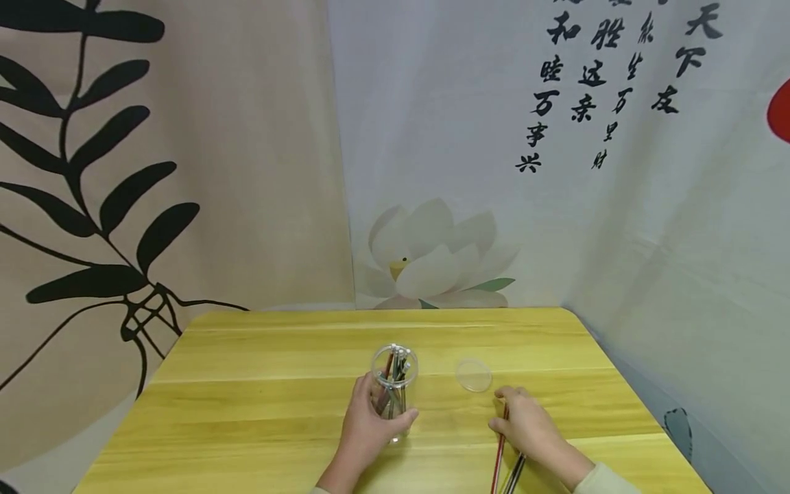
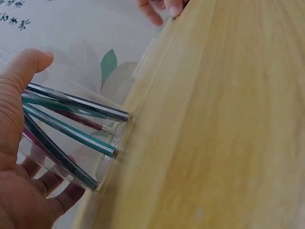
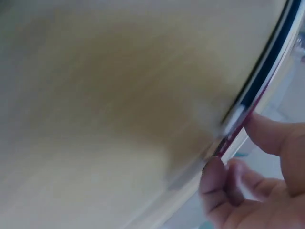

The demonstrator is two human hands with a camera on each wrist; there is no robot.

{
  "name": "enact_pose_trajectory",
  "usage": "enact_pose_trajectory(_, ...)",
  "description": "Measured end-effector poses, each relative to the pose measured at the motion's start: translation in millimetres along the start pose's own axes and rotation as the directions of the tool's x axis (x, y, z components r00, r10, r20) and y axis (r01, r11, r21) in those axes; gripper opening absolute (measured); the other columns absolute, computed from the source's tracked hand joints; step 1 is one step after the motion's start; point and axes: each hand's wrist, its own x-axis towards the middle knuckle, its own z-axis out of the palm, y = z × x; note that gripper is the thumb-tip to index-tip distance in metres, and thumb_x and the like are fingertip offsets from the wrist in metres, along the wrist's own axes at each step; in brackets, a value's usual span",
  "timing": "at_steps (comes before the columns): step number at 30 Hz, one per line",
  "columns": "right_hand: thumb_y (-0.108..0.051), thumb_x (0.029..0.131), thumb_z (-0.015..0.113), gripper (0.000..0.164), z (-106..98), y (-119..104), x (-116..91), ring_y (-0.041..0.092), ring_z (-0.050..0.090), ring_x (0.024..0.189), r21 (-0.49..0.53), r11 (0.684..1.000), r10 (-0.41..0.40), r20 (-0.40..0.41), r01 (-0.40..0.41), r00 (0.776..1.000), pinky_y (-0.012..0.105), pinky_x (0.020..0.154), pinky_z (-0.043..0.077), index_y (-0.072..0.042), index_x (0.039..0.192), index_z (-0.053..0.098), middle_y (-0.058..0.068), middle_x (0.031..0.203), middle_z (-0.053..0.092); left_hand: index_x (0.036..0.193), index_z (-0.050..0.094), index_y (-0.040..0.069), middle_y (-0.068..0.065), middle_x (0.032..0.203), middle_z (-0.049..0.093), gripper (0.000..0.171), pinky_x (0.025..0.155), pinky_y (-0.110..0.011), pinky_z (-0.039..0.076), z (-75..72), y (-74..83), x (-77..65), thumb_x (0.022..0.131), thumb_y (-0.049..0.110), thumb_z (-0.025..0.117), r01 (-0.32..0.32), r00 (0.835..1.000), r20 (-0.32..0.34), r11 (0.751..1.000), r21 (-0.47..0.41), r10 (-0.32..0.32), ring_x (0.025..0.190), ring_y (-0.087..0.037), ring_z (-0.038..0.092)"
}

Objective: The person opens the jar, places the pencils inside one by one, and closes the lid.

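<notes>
My left hand (image 1: 368, 422) grips a clear, upright cylindrical container (image 1: 415, 374) from its left side, thumb toward me. Several glossy, slender sticks (image 1: 398, 363) stand inside it; the left wrist view shows green, dark and red ones leaning against each other (image 2: 81, 132). To the right, my right hand (image 1: 532, 424) pinches the upper end of a thin red stick (image 1: 498, 454) low over the table. Dark sticks (image 1: 515, 473) lie beside the red one, partly under the hand. In the right wrist view, thumb and fingertips meet the red stick's end (image 3: 233, 139).
A clear round disc (image 1: 474, 376) lies flat on the wooden table (image 1: 278, 384) between and beyond the hands. Behind the table's far edge hangs a printed cloth (image 1: 444, 137) with a lotus and dark characters.
</notes>
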Motion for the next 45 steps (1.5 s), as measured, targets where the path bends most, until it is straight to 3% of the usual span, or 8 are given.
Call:
enact_pose_trajectory(7, -0.004, 0.095, 0.073, 0.047, -6.9, 11.5, -7.2, 0.008, 0.042, 0.043, 0.02, 0.996, 0.087, -0.01, -0.086, 0.996, 0.017, 0.042, 0.032, 0.01, 0.137, 0.057, -0.001, 0.056, 0.055, 0.142, 0.055, 0.028, -0.002, 0.122, 0.056, 0.082, 0.097, -0.052, 0.06, -3.1, -0.1, 0.1, 0.074, 0.042, 0.098, 0.007, 1.0, -0.002, 1.0, 0.004, -0.007, 0.113, -0.025, 0.062)
enact_pose_trajectory(16, -0.005, 0.086, 0.072, 0.044, -13.3, 6.9, -7.4, 0.007, 0.039, 0.046, 0.144, 0.975, 0.159, 0.095, -0.172, 0.983, 0.016, 0.043, 0.033, 0.011, 0.126, 0.059, 0.002, 0.062, 0.058, 0.142, 0.056, 0.03, -0.002, 0.127, 0.057, 0.081, 0.097, -0.05, 0.06, -1.0, 0.2, -0.3, 0.073, 0.039, 0.098, 0.005, 1.0, 0.011, 1.0, -0.01, -0.005, 0.113, -0.024, 0.062)
enact_pose_trajectory(22, -0.009, 0.098, 0.064, 0.021, -48.3, -14.5, 1.5, 0.015, 0.061, 0.07, 0.355, 0.933, 0.029, 0.092, -0.06, 0.995, 0.027, 0.056, 0.054, 0.005, 0.113, 0.068, 0.008, 0.094, 0.068, 0.14, 0.056, 0.031, -0.001, 0.124, 0.056, 0.08, 0.097, -0.05, 0.059, 0.3, -0.3, 0.2, 0.073, 0.04, 0.098, 0.003, 1.0, 0.01, 1.0, -0.002, -0.003, 0.112, -0.023, 0.062)
enact_pose_trajectory(28, -0.015, 0.106, 0.068, 0.043, -85.9, -78.0, 10.8, 0.016, 0.072, 0.083, 0.492, 0.846, -0.157, -0.138, 0.205, 0.978, 0.03, 0.071, 0.062, -0.005, 0.146, 0.055, 0.013, 0.106, 0.072, 0.141, 0.056, 0.03, -0.001, 0.123, 0.056, 0.081, 0.097, -0.05, 0.06, -0.7, -1.4, 0.9, 0.073, 0.041, 0.098, -0.003, 1.0, 0.003, 1.0, 0.006, 0.003, 0.111, -0.023, 0.062)
enact_pose_trajectory(31, -0.009, 0.105, 0.068, 0.058, -87.9, -113.1, 16.0, 0.012, 0.072, 0.081, 0.516, 0.751, -0.261, -0.342, 0.413, 0.903, 0.026, 0.073, 0.063, -0.013, 0.158, 0.045, 0.017, 0.103, 0.074, 0.141, 0.056, 0.029, -0.003, 0.124, 0.055, 0.08, 0.098, -0.05, 0.06, -1.0, -2.0, 0.4, 0.074, 0.039, 0.098, -0.002, 1.0, 0.01, 1.0, -0.006, 0.002, 0.112, -0.024, 0.062)
enact_pose_trajectory(35, 0.0, 0.099, 0.072, 0.06, -74.3, -146.4, 30.2, 0.013, 0.071, 0.076, 0.39, 0.658, -0.374, -0.573, 0.644, 0.729, 0.022, 0.07, 0.06, -0.013, 0.154, 0.053, 0.015, 0.098, 0.075, 0.141, 0.056, 0.029, -0.005, 0.126, 0.054, 0.078, 0.103, -0.051, 0.059, -1.2, -3.7, -0.5, 0.075, 0.037, 0.098, -0.004, 1.0, 0.021, 0.999, -0.041, 0.004, 0.115, -0.026, 0.063)
enact_pose_trajectory(42, 0.016, 0.088, 0.076, 0.058, -62.1, -170.7, 43.5, 0.014, 0.066, 0.075, 0.166, 0.551, -0.476, -0.742, 0.818, 0.472, 0.017, 0.07, 0.056, -0.001, 0.141, 0.06, 0.01, 0.09, 0.075, 0.141, 0.057, 0.028, -0.005, 0.13, 0.054, 0.078, 0.107, -0.052, 0.057, 0.3, -3.3, 0.3, 0.075, 0.038, 0.097, -0.006, 1.0, 0.03, 0.998, -0.063, 0.008, 0.121, -0.028, 0.062)
enact_pose_trajectory(45, 0.019, 0.087, 0.076, 0.055, -66.2, -177.4, 43.3, 0.016, 0.067, 0.077, 0.139, 0.508, -0.463, -0.788, 0.85, 0.406, 0.017, 0.075, 0.057, 0.004, 0.137, 0.059, 0.014, 0.09, 0.075, 0.141, 0.057, 0.029, -0.004, 0.131, 0.054, 0.077, 0.109, -0.055, 0.056, -1.6, -2.9, 0.8, 0.076, 0.039, 0.097, -0.004, 0.999, 0.033, 0.998, -0.06, 0.006, 0.129, -0.033, 0.061)
